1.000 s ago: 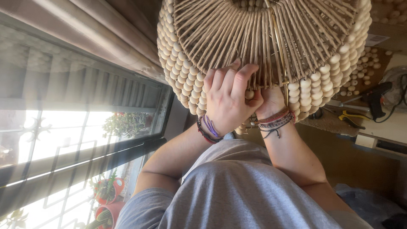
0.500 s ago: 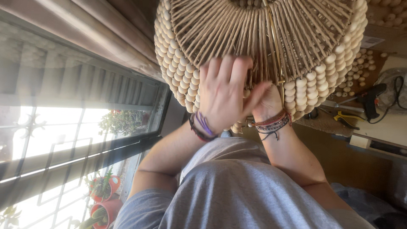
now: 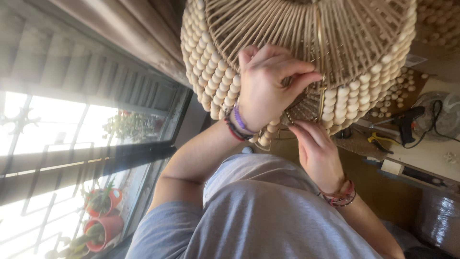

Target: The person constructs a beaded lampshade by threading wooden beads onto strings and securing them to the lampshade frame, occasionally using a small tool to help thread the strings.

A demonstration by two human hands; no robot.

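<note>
I look down at a large round lampshade (image 3: pixel 297 48) of pale wooden beads and thin cane ribs, filling the view from 11 to 2 o'clock. My left hand (image 3: pixel 266 86) lies against its ribbed face just above centre, fingers curled, with thumb and forefinger pinched on a rib near a thin brass wire (image 3: pixel 320 72) that runs down the shade. Purple and dark bracelets (image 3: pixel 237 124) circle that wrist. My right hand (image 3: pixel 318 153), at about 4 o'clock from the left one, reaches up to the shade's lower edge; its fingertips touch the bead rows, but I cannot tell whether they grip anything. My grey shirt (image 3: pixel 268 216) fills the 6 o'clock area. At 3 o'clock a workbench (image 3: pixel 431 153) carries a black glue gun (image 3: pixel 407 120) and loose beads (image 3: pixel 407 84). At 8 o'clock, red plant pots (image 3: pixel 103 216) stand by a barred window (image 3: pixel 62 144).
</note>
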